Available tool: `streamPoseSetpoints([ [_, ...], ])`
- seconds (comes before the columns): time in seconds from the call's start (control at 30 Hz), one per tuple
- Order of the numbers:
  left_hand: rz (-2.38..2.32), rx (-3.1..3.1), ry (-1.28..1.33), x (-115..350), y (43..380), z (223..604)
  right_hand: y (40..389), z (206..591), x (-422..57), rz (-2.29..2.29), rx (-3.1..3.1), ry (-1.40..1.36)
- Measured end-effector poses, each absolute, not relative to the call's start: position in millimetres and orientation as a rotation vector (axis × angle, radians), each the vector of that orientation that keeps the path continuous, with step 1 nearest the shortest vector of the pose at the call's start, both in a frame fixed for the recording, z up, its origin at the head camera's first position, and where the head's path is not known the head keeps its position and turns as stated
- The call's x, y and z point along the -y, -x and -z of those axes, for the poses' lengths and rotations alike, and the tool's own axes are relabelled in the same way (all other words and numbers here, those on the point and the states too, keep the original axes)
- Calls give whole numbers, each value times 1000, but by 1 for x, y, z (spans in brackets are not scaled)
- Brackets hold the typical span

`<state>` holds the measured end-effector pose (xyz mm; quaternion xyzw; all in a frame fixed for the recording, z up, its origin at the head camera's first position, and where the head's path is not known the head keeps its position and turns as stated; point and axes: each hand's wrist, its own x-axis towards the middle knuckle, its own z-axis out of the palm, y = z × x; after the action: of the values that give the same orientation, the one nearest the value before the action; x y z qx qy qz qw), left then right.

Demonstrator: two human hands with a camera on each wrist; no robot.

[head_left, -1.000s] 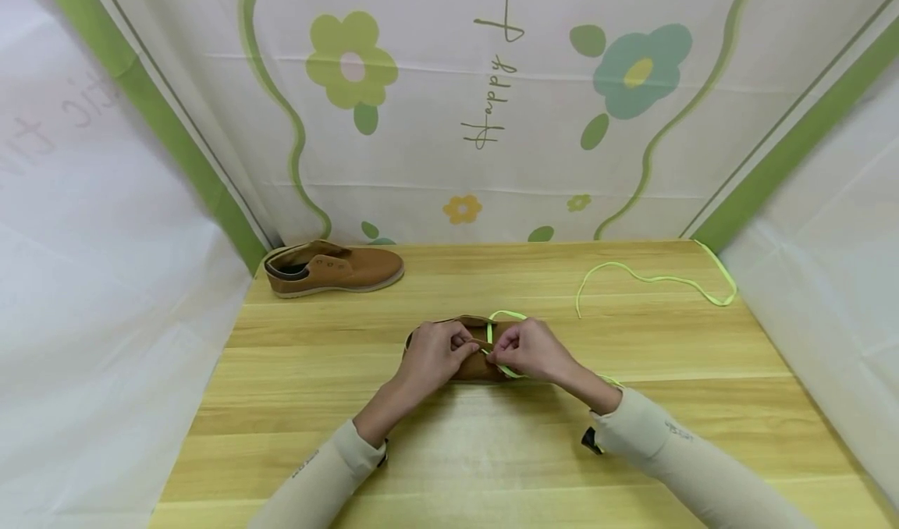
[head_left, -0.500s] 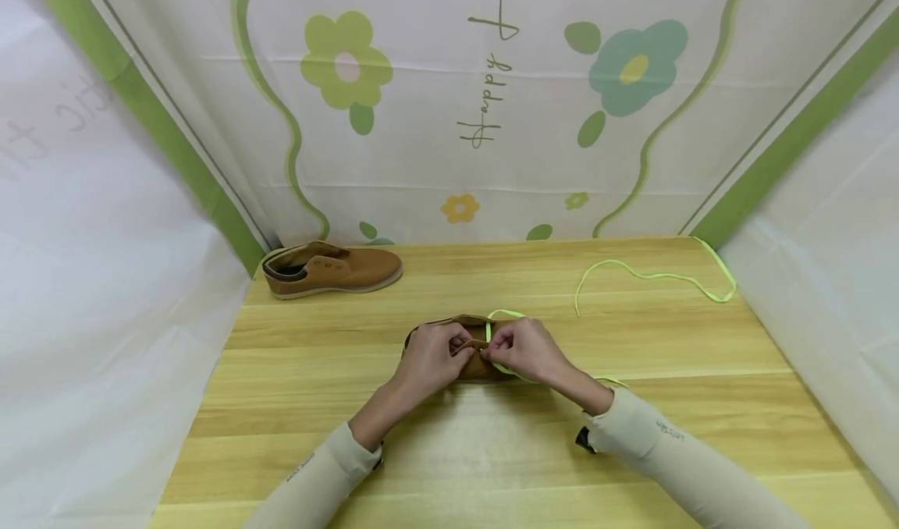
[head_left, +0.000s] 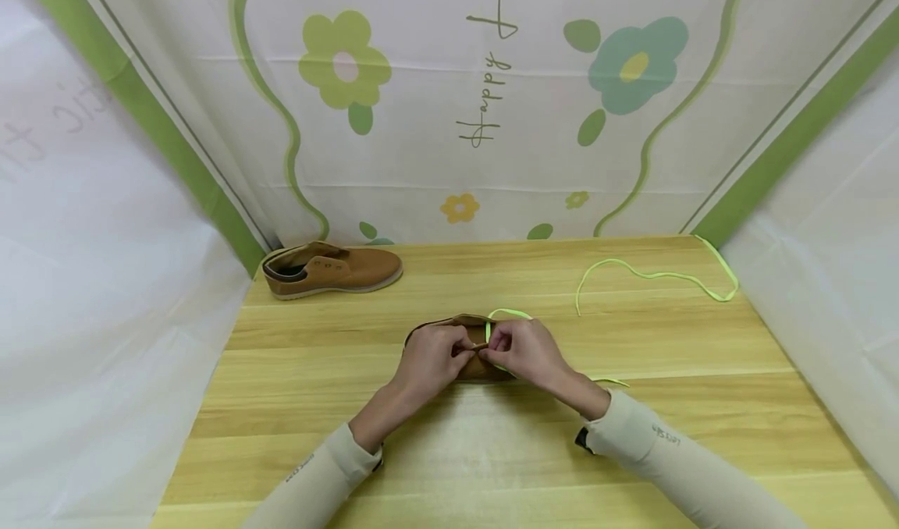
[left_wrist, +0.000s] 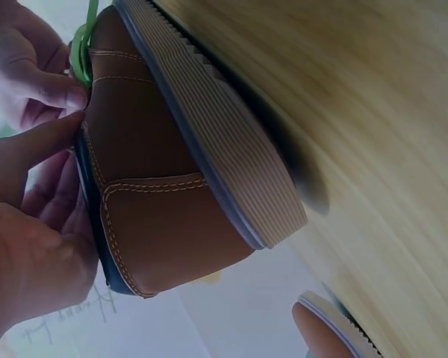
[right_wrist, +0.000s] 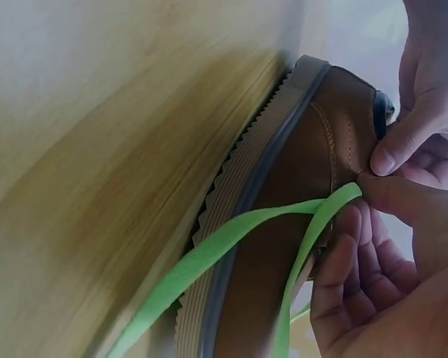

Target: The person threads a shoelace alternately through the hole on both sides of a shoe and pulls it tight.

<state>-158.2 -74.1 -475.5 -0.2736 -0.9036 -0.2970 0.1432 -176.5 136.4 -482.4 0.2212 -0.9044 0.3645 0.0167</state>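
Observation:
A brown leather shoe with a ribbed pale sole stands in the middle of the table, its toe to the right. My left hand pinches the edge of its near eyelet flap between thumb and fingers. Just beside those fingertips, my right hand pinches a neon green shoelace at the flap, as the right wrist view shows. One stretch of the lace crosses the shoe's opening, and another loops beyond the far side. The fingers hide the eyelets and the lace's tip.
A second brown shoe, without a lace, stands at the back left of the wooden table. Another green shoelace lies loose at the back right. White printed curtains enclose the back and sides.
The right hand's fingertips have shifted slightly left along the flap, closer to the left fingertips. The left hand and the shoe stay almost in place.

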Motion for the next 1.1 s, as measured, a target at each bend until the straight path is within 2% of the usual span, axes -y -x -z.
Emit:
streamPoseSetpoints([
  [0.5, 669, 2397, 1064, 80, 158, 485, 178, 484, -136, -857, 2678, -983],
  [0.67, 645, 2372, 1080, 79, 159, 485, 180, 484, -137, -1061, 2657, -1025],
  [0.9, 697, 2398, 1063, 81, 158, 485, 183, 483, -143, -1442, 2736, -935],
  [1.1, 752, 2433, 1027, 81, 160, 485, 189, 486, -146, -1606, 2667, -1019],
])
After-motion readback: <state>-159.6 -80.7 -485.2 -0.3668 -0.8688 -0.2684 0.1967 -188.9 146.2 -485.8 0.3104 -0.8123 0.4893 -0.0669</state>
